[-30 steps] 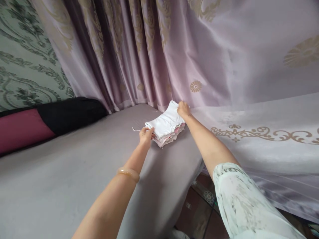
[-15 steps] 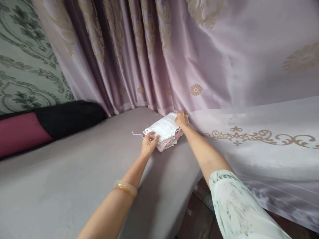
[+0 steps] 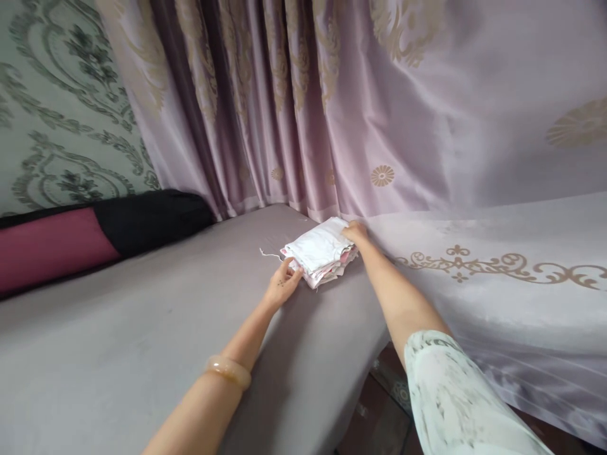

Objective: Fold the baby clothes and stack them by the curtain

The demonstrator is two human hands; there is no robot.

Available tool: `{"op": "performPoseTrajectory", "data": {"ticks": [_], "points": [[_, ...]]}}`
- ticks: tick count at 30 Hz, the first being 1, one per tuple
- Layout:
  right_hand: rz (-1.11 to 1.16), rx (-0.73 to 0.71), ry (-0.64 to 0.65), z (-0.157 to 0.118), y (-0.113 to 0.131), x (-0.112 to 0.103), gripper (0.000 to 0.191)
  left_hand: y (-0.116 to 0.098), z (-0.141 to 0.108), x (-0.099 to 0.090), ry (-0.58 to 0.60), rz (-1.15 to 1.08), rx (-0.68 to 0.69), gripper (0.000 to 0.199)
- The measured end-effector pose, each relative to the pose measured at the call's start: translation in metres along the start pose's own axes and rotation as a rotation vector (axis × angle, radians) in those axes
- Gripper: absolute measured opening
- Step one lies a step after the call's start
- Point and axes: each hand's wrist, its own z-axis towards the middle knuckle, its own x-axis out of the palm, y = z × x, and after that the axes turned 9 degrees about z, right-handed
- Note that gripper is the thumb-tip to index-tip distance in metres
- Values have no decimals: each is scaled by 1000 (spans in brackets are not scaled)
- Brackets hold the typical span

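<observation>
A stack of folded clothes (image 3: 317,243) lies on the grey-covered bed, its top piece white and plain. Pink and red bits show among the layers at its near side, and a thin white string trails from the left corner. My left hand (image 3: 283,282) grips the near left corner, thumb and fingers at the stack's edge. At the far right edge, my right hand (image 3: 355,232) has its fingers curled against the layers; their tips are partly hidden.
The grey sheet (image 3: 142,335) stretches left and toward me. A long black and maroon cushion (image 3: 152,221) lies along the patterned wall. Lilac curtains (image 3: 351,139) hang right behind the stack and down the right side. Dark floor tiles (image 3: 379,411) show below the bed's edge.
The view has shifted slightly, so the scene sits further right. My left hand has slid a little down off the top of the corner. My right hand has moved lower along the right edge.
</observation>
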Motion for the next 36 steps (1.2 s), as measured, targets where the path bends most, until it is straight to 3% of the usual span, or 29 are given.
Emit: {"op": "performPoseTrajectory", "data": {"ticks": [2, 4, 9, 17, 22, 25, 29, 32, 36], "points": [[3, -13, -39, -10, 13, 1, 40, 1, -10, -15, 4, -2, -48, 58], [19, -115, -28, -23, 31, 5, 39, 4, -22, -34, 5, 10, -68, 54], [23, -364, 171, -63, 70, 24, 43, 21, -53, -97, -31, 94, -88, 52], [-65, -357, 139, -80, 74, 43, 48, 60, -126, -218, -182, 324, -194, 65], [-78, -331, 197, -75, 78, 37, 48, 97, -178, -293, -340, 562, -325, 51], [-60, -360, 123, -77, 91, 35, 45, 113, -203, -328, -433, 752, -375, 38], [9, -506, -33, -91, 128, 42, 40, 110, -219, -337, -520, 744, -411, 23], [54, -631, 21, -106, 163, 58, 38, 99, -217, -327, -577, 645, -447, 8], [93, -777, 144, -129, 210, 95, 37, 93, -211, -321, -693, 571, -493, 11]]}}
